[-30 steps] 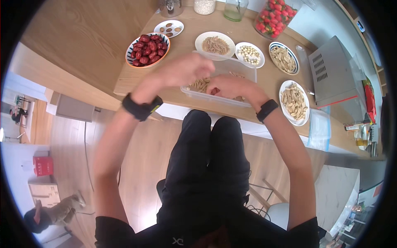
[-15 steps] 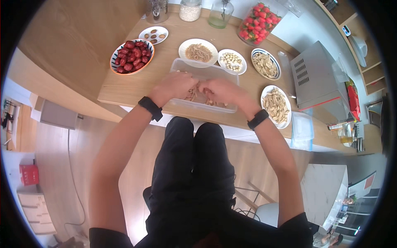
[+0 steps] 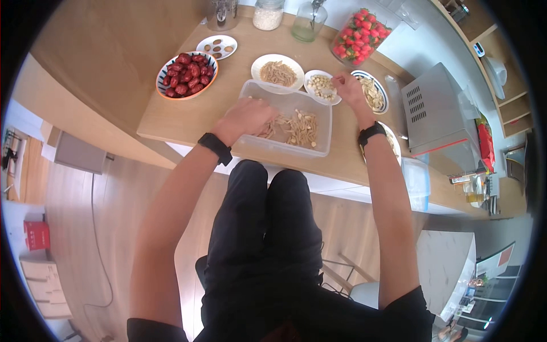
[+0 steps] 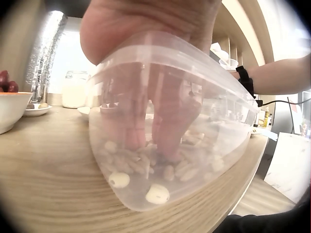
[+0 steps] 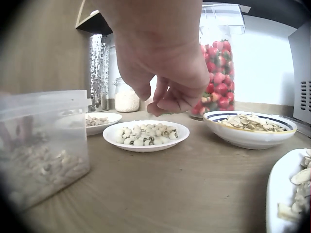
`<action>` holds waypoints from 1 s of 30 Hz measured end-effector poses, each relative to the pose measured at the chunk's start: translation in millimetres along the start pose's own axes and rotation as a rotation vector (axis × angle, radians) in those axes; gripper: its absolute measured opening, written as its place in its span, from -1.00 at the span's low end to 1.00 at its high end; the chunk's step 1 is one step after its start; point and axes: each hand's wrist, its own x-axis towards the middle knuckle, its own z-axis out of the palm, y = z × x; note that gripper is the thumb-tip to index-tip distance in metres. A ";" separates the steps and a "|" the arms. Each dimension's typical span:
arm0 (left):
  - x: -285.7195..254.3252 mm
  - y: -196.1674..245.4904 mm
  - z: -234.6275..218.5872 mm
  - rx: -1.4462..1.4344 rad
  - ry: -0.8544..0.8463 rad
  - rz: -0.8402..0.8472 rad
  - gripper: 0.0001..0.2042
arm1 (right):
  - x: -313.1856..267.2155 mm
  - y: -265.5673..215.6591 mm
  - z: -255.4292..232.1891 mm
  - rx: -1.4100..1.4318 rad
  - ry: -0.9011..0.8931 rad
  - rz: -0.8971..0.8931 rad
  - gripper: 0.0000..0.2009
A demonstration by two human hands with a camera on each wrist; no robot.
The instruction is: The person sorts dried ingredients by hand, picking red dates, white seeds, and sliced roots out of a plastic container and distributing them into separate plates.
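Note:
My left hand (image 3: 249, 118) reaches into a clear plastic tub (image 3: 326, 130). Through the tub wall in the left wrist view, its extended fingers (image 4: 136, 131) touch pale elongated pieces (image 4: 138, 165); two round seeds (image 4: 158, 193) lie near the corner. Whether anything is between those fingertips cannot be seen. My right hand (image 3: 348, 90) is at the right edge of the small white plate of round seeds (image 3: 321, 85). In the right wrist view, the hand (image 5: 160, 58) hangs above the seeds (image 5: 146, 136), fingers loosely bent, a gap beside the thumb, nothing clearly held.
Red dates in a bowl (image 3: 185, 77) stand left; a small plate of round slices (image 3: 221, 47) and a plate of thin pieces (image 3: 278, 73) are behind the tub. A strawberry container (image 3: 359, 37), sliced pieces in a bowl (image 3: 373, 96) and a microwave (image 3: 436, 111) are at right.
My right hand has left the tub and moved right and back to the seed plate. My left hand, raised over the tub's left side a second ago, is now down inside it.

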 end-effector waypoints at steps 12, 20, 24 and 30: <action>10.0 -5.7 1.7 -0.017 -0.147 -0.025 -0.79 | -112.3 -91.0 13.9 -0.268 -0.359 -0.711 -0.68; 10.2 -3.7 0.5 -0.006 -0.113 -0.043 -0.81 | -118.3 -99.8 9.7 -0.294 -0.468 -0.530 -0.85; 10.2 -3.9 1.2 0.000 -0.099 -0.038 -0.79 | -119.2 -98.3 13.2 -0.291 -0.410 -0.499 -0.92; 9.0 -5.6 3.1 -0.021 -0.071 -0.064 -0.88 | -117.8 -97.9 17.3 -0.284 -0.372 -0.519 -0.89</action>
